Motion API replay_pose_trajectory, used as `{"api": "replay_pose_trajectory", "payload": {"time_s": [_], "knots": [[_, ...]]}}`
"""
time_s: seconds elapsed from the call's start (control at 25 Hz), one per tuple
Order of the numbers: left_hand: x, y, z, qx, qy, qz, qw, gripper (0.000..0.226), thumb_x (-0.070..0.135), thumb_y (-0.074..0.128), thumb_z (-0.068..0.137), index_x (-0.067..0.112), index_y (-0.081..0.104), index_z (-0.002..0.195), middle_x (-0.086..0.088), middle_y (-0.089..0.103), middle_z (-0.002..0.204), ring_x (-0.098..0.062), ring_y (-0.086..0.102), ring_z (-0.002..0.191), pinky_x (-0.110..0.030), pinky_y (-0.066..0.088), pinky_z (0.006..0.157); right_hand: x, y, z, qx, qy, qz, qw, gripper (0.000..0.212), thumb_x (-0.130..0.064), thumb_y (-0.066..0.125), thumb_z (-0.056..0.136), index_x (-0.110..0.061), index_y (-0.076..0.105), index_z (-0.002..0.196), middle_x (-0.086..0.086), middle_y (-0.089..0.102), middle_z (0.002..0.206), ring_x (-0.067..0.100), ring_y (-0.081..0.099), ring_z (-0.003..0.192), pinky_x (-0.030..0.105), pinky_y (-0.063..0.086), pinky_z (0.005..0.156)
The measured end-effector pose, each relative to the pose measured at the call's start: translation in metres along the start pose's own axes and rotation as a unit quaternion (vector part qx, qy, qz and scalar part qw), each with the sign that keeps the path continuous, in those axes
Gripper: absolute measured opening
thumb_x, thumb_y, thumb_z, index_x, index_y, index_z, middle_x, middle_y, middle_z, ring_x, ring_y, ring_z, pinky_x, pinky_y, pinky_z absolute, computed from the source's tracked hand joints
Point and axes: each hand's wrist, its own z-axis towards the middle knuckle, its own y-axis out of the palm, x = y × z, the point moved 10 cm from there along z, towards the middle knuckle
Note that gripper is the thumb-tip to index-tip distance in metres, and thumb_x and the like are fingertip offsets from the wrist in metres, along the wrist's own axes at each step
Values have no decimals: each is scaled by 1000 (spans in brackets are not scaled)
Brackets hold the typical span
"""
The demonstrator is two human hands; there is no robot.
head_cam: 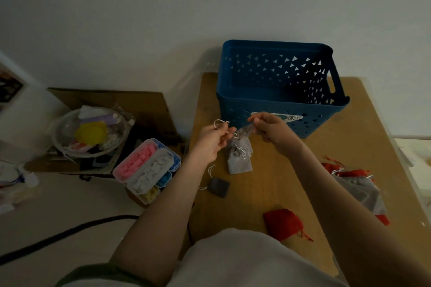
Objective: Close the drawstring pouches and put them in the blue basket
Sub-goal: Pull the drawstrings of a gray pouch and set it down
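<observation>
I'm in what looks like a room at home, with one corner used for small crafts. I work at a wooden table (268, 193) pushed against a plain white wall (163, 18) at twelve o'clock. At ten o'clock, on the pale floor (70, 205), lie a sheet of brown cardboard (144, 105), a clear bowl (56, 133) of household odds and ends, and a divided plastic case (121, 175) of coloured bits, perhaps beads in this dim view. A black cable (58, 234) trails at eight o'clock

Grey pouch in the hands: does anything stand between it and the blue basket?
Nothing visible. The left hand and right hand hold the pouch before the near wall of the basket; only its rim must be cleared.
</observation>
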Motion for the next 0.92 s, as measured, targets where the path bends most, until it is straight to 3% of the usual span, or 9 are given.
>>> {"api": "replay_pose_trajectory", "payload": {"time_s": [0.12,0.24,0.36,0.48,0.6,0.68,0.76,0.84,0.92], "knots": [[3,-19,4,54,5,53,997,17,26,45,100,17,54,89,2,54,73,-6,38,52,-18,31,47,8,-13,-4,91,-2,-14,996,22,-6,46,98,-13,63,87,2,55,73,2,50,59,15,41,58],[3,-21,10,65,0,107,992,20,30,41,101,18,54,92,2,42,68,-8,35,54,-21,31,50,26,-3,-9,93,21,-54,994,22,-6,47,98,-16,62,86,2,58,80,11,52,71,25,44,70],[1,0,7,-9,-6,151,988,20,15,37,102,8,55,104,1,39,66,-9,34,55,-21,32,52,20,6,-9,46,21,-54,997,17,-6,45,98,-15,59,100,1,56,87,11,51,75,26,43,72],[-2,32,-5,-127,9,196,972,19,-4,41,93,10,52,89,-1,38,68,-8,34,57,-22,30,54,-3,24,-11,-1,-3,-77,997,23,1,43,93,-8,55,110,-3,53,88,8,49,77,19,41,67],[-4,50,-20,-198,39,296,934,36,-10,46,84,16,47,109,-6,48,77,-7,44,65,-22,37,59,-25,52,-16,-55,-69,-125,988,21,-1,50,91,-8,55,111,-1,57,84,10,56,75,21,47,66],[-1,53,-26,-199,66,356,911,42,-5,53,86,20,46,120,-9,57,99,-7,57,79,-25,46,66,-29,57,-16,-64,-88,-153,982,23,-1,51,90,-13,56,109,-1,59,81,10,59,74,23,48,66],[2,52,-27,-190,84,400,893,34,6,54,91,18,50,123,-2,59,106,-8,52,97,-17,46,61,-29,56,-17,-73,-87,-148,982,22,0,53,90,-12,56,107,1,57,78,11,56,72,20,46,65],[1,44,-23,-161,88,444,877,28,19,50,96,16,53,123,-11,62,101,-22,58,96,-15,39,51,-27,58,-18,-86,-79,-108,987,18,-1,54,92,-9,57,107,5,56,77,14,55,75,18,44,66],[-4,37,-19,-139,72,468,870,25,28,43,100,14,57,115,-5,59,82,-22,59,77,-19,35,53,-25,56,-18,-80,-63,-56,993,16,-3,52,94,-8,57,109,11,54,79,16,54,77,18,46,67]]}}
